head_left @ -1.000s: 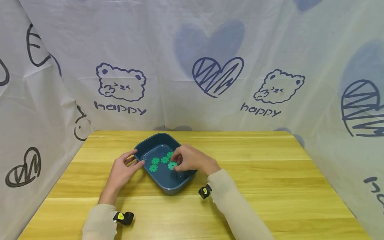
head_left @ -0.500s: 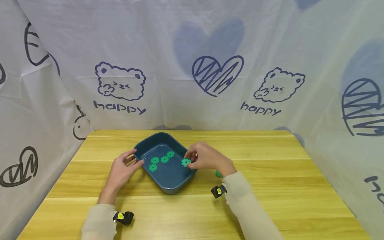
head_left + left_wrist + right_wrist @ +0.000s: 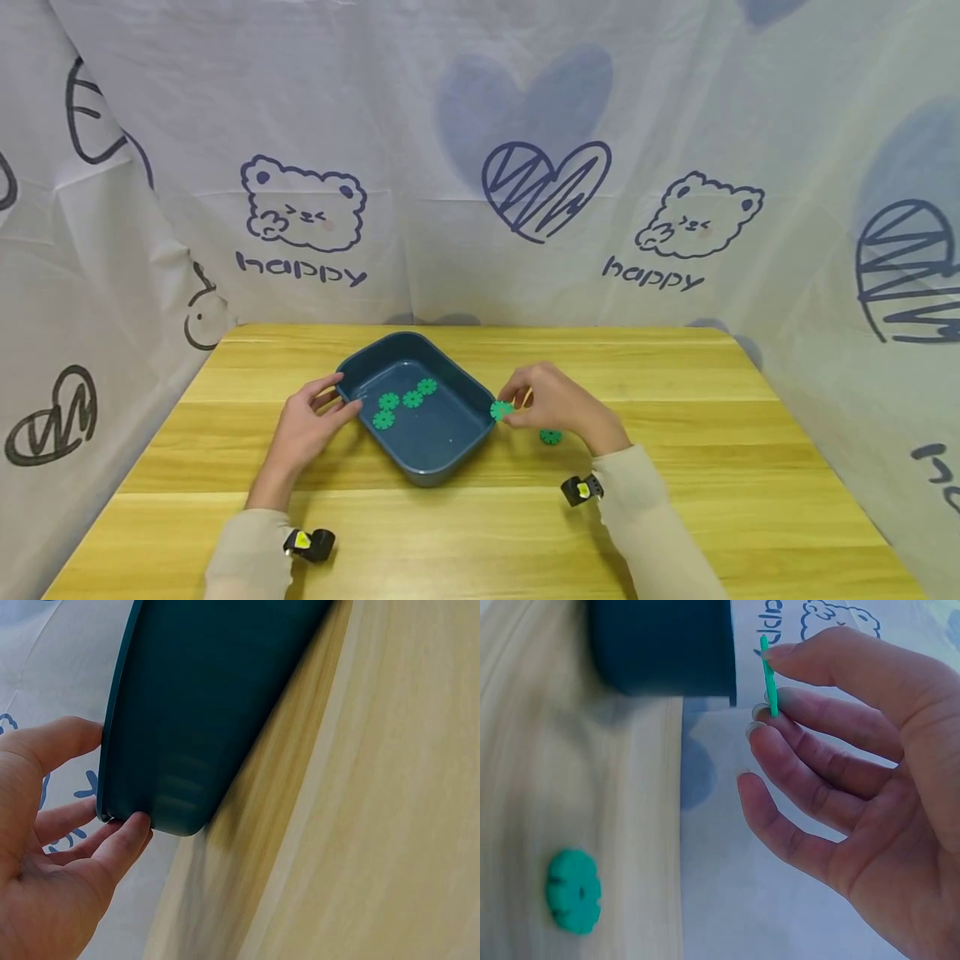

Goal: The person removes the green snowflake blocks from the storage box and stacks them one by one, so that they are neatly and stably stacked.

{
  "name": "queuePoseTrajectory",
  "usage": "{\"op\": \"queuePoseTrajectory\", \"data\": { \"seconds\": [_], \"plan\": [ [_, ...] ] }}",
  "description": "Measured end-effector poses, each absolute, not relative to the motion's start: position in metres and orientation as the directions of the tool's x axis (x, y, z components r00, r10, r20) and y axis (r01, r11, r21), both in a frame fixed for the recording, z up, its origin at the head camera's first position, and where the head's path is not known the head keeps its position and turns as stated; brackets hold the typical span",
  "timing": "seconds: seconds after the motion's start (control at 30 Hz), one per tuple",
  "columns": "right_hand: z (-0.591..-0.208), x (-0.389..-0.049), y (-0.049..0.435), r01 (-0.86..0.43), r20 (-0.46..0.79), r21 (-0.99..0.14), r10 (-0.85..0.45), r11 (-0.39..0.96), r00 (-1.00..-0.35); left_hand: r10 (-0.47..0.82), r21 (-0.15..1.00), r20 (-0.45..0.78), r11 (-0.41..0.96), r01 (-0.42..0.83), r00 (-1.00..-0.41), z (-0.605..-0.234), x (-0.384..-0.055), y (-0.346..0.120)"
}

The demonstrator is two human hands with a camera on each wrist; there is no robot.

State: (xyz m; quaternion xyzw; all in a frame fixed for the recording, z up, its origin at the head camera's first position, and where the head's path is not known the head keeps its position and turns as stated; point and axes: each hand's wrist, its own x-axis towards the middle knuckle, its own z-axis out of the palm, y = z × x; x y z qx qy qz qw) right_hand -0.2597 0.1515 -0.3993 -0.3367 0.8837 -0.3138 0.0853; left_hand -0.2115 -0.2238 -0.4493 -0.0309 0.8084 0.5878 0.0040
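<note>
My left hand [image 3: 307, 425] holds the left corner of a dark teal plastic bin [image 3: 426, 467], thumb and fingers spread around its rim. In the left wrist view, the fingertips touch the bin's outer wall [image 3: 180, 712]. Just outside the bin's right corner, my right hand [image 3: 558, 404] pinches a green notched plastic disc [image 3: 500, 410] between thumb and fingers. That disc appears edge-on in the right wrist view. Several like discs [image 3: 383, 419] lie on the bin's floor. Another green disc [image 3: 551, 437] rests on the table below the right hand.
The bin stands on a yellow wood-grain table [image 3: 675, 517], left of its middle. A white cloth [image 3: 435, 275] printed with hearts and bears hangs behind the table and along both sides. Each wrist wears a small black camera [image 3: 577, 492].
The right hand has lifted a green disc out of the bin and carried it right, past the rim. The disc on the table has come into view. The left hand and bin have stayed put.
</note>
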Motion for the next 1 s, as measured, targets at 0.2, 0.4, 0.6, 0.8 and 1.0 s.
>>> {"op": "queuePoseTrajectory", "data": {
  "seconds": [0.2,0.4,0.6,0.8,1.0],
  "plan": [
    [-0.405,-0.257,0.167,-0.534,0.064,-0.621,-0.641,0.574,-0.765,-0.051,0.947,-0.053,0.315,-0.067,-0.997,-0.45,-0.212,-0.224],
    [-0.411,-0.257,0.179,-0.516,0.062,-0.62,-0.619,0.591,-0.783,-0.049,0.947,-0.046,0.317,-0.059,-0.998,-0.451,-0.212,-0.224],
    [-0.417,-0.255,0.19,-0.53,0.084,-0.588,-0.606,0.611,-0.791,-0.052,0.944,-0.024,0.326,-0.04,-0.998,-0.45,-0.212,-0.223],
    [-0.426,-0.254,0.197,-0.508,0.071,-0.583,-0.584,0.633,-0.809,-0.049,0.942,-0.027,0.332,-0.042,-0.998,-0.449,-0.211,-0.224],
    [-0.432,-0.253,0.202,-0.48,0.061,-0.582,-0.553,0.656,-0.831,-0.046,0.941,-0.039,0.333,-0.052,-0.998,-0.451,-0.212,-0.224]
  ]
}}
